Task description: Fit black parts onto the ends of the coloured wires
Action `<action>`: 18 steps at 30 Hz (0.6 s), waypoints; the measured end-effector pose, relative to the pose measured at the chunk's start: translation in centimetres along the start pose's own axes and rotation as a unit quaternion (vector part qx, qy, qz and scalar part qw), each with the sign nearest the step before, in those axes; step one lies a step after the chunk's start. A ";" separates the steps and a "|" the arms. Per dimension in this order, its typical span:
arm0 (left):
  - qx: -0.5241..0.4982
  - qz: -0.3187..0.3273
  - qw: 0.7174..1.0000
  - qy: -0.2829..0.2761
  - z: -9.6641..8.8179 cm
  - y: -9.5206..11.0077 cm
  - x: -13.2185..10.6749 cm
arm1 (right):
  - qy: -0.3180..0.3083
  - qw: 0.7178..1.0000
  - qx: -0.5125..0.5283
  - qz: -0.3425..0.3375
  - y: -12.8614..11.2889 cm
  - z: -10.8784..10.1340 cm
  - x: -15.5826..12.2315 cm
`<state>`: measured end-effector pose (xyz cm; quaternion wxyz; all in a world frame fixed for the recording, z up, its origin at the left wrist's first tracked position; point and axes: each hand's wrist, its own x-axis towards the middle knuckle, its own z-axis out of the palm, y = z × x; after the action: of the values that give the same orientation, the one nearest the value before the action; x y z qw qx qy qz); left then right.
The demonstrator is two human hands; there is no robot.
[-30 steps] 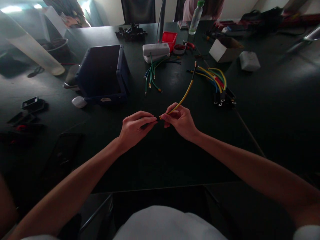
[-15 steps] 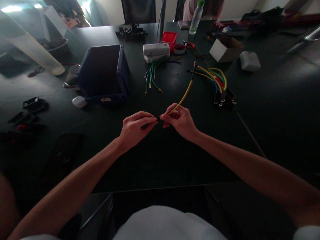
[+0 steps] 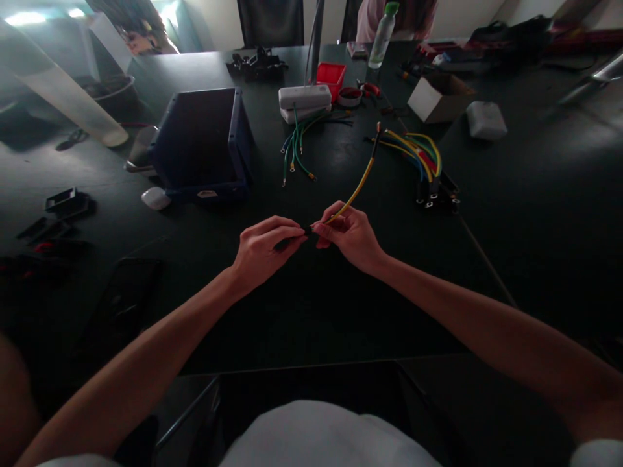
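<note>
My right hand [image 3: 351, 232] pinches a yellow wire [image 3: 359, 188] near its lower end. The wire curves up and away to a dark sleeve and a copper-coloured tip at its far end. My left hand [image 3: 267, 245] is closed with thumb and fingertips on a small black piece [image 3: 308, 230] at the wire's near end. Whether that piece is a sleeve or a connector is too small to tell. Both hands are just above the dark table, fingertips almost touching. To the right lies a bundle of yellow, green and blue wires [image 3: 428, 159] with metal lugs.
A blue bin [image 3: 199, 193] stands at left, beside a white rounded object [image 3: 156, 198]. Green wires [image 3: 296, 152] with ring ends lie by a white lamp base [image 3: 304, 97]. Behind are a red tray [image 3: 331, 76], a bottle [image 3: 382, 39], and a white box [image 3: 431, 102]. A phone-like slab [image 3: 124, 292] lies left.
Both hands keep nearly the same place and grip. The yellow wire has hardly moved; the view has shifted very slightly.
</note>
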<state>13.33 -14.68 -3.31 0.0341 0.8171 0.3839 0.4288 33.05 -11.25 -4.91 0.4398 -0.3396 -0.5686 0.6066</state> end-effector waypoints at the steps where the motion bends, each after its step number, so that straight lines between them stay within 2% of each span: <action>1: 0.000 -0.001 1.000 -0.001 0.0 0.0 0.0 | -0.002 1.000 -0.004 0.000 0.0 0.0 0.0; 18: -0.013 -0.007 1.000 -0.005 0.1 -0.1 -0.1 | -0.012 1.000 -0.006 -0.007 0.0 0.0 0.2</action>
<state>13.26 -14.60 -3.44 0.0497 0.8163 0.3836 0.4290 33.01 -11.09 -4.87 0.4352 -0.3312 -0.5792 0.6044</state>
